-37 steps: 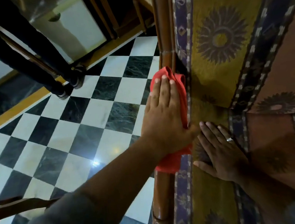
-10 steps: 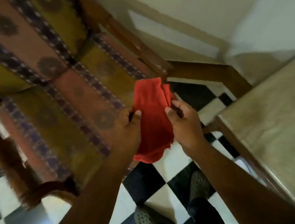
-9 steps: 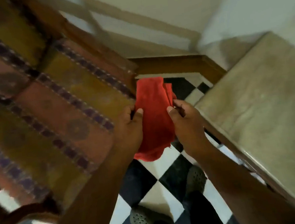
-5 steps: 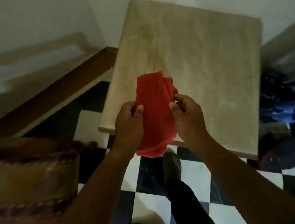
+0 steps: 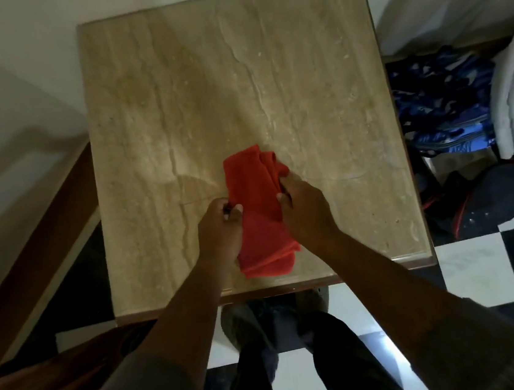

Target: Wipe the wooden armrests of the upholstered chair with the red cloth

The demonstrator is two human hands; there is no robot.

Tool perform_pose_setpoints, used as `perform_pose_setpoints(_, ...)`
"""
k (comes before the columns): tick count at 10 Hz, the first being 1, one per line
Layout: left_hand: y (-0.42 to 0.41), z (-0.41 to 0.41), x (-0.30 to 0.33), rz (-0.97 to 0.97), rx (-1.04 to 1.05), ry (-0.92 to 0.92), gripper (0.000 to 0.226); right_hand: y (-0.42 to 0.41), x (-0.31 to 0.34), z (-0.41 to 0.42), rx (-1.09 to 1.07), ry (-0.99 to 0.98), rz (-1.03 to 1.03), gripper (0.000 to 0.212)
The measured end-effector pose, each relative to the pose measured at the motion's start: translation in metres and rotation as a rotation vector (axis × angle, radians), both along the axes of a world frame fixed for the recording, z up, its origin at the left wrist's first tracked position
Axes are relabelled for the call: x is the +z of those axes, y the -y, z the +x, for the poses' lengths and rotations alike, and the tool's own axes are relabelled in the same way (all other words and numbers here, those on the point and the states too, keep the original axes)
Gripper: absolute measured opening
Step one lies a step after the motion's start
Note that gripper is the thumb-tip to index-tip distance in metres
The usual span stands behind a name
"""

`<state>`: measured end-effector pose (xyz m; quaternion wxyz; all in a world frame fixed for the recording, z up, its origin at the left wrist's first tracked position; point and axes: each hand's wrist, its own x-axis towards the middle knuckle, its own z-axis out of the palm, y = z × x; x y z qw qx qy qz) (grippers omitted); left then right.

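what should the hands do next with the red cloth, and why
Probably finish folding the red cloth into a flat pad, then turn back toward the chair. Both the left hand and right hand pinch its edges over the stone-topped table, the cloth looks bunched and uneven, and no armrest is clearly in view.

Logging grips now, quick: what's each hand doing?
Left hand: closed, pinching the red cloth.
Right hand: closed, gripping the same cloth.
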<state>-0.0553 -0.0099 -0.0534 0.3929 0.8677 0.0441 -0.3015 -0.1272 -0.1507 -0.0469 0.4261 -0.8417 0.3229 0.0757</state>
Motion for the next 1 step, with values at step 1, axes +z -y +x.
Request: perform_pose_setpoints(1, -0.0032, 0.0063, 0.0172, 0.128, -0.198, -0.021, 0.029, 0.0087, 0.0144, 0.0029, 0.003, -0.061, -0.031, 0.022)
